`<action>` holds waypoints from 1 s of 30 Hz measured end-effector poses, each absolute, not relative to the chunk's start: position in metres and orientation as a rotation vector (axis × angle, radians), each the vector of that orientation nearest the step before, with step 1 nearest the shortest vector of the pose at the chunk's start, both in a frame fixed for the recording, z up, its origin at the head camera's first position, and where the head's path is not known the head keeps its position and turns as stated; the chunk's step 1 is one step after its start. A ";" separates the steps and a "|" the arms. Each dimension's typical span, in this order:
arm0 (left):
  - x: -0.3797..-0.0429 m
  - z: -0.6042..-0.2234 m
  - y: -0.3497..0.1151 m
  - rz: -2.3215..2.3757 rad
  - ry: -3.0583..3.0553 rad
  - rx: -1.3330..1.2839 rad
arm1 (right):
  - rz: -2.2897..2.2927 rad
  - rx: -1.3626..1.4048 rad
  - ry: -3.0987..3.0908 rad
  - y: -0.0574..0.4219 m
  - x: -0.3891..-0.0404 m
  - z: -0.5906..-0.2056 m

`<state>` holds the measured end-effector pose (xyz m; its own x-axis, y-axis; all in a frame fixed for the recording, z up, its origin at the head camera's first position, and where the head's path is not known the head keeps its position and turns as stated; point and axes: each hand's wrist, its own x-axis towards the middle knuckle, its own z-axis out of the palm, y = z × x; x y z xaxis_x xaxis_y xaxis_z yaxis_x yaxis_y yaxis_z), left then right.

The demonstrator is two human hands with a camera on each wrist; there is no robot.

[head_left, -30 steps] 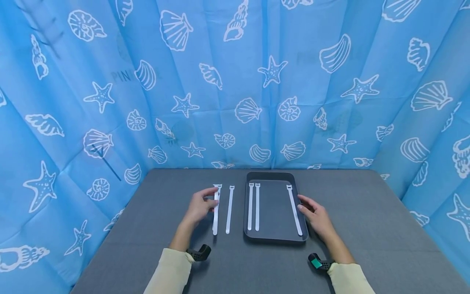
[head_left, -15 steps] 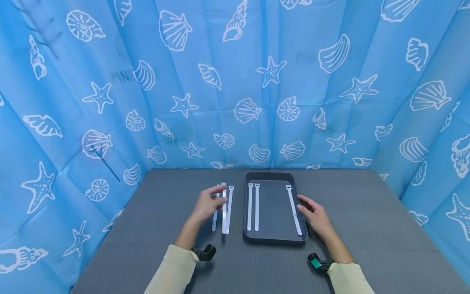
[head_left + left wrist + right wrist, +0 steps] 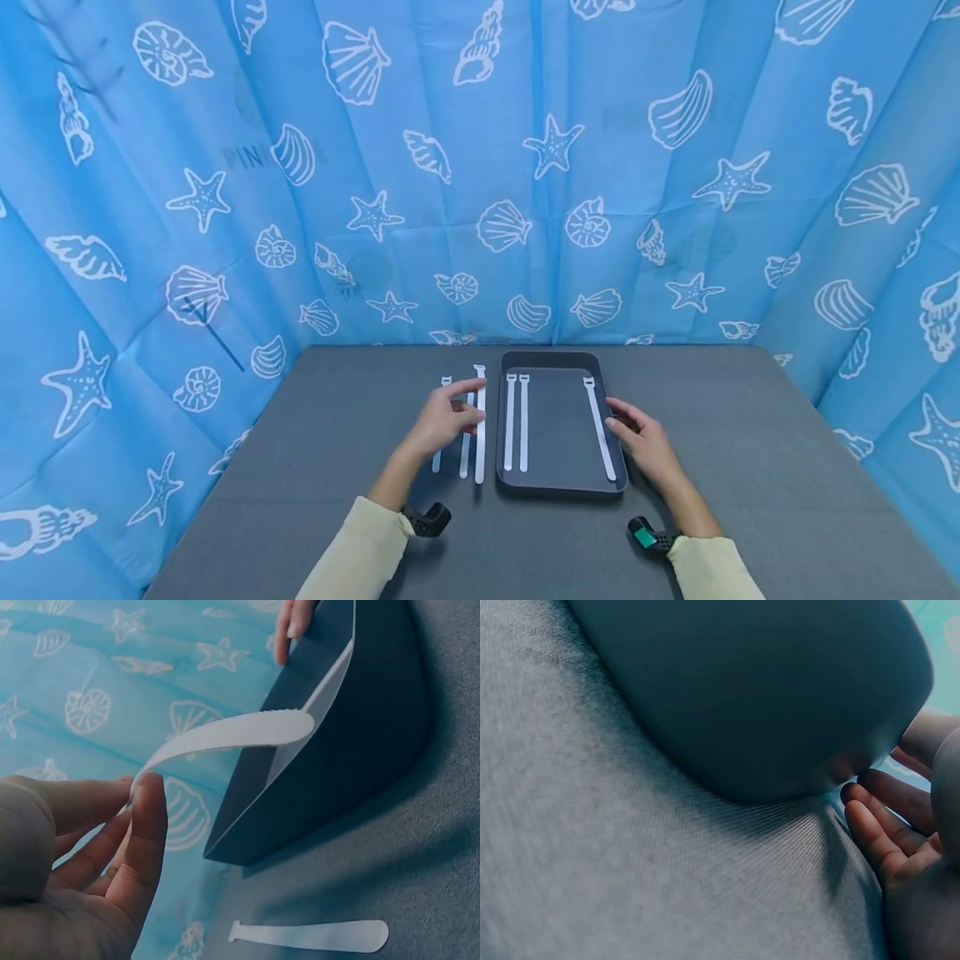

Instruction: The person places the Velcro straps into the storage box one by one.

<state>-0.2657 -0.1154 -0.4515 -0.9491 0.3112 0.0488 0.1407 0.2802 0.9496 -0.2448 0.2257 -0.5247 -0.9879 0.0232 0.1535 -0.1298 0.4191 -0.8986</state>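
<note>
White and pinched by the left hand (image 3: 442, 418), while the right hand (image 3: 647, 440) touches the tray's (image 3: 561, 442) right edge with loose fingers, the strap (image 3: 481, 450) is in the air just left of the tray, long the same way.

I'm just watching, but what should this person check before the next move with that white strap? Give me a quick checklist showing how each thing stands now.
1. Left hand has a grip on the held strap: ok, pinched between thumb and fingers.
2. Held strap over the tray: not ok, it is just left of it.
3. Tray upright on the table: ok.
4. Room inside the tray: ok, a wide bare gap lies between the two left straps and the right strap.
5. Right hand steadying the tray: cannot tell; fingers are at its right side, but firm contact is unclear.
</note>
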 end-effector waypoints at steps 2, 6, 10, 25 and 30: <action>-0.265 -0.452 -0.113 1.763 2.389 0.435 | 1.622 0.099 -2.522 0.226 -0.245 -0.524; -0.265 -0.454 -0.106 1.760 2.397 0.439 | 1.625 0.091 -2.527 0.226 -0.245 -0.524; -0.264 -0.455 -0.098 1.732 2.403 0.441 | 1.632 0.079 -2.531 0.226 -0.245 -0.524; -0.268 -0.459 -0.076 1.722 2.348 0.547 | 1.556 0.121 -2.510 0.224 -0.245 -0.525; -0.269 -0.462 -0.067 1.804 2.274 0.537 | 1.591 0.101 -2.508 0.225 -0.245 -0.525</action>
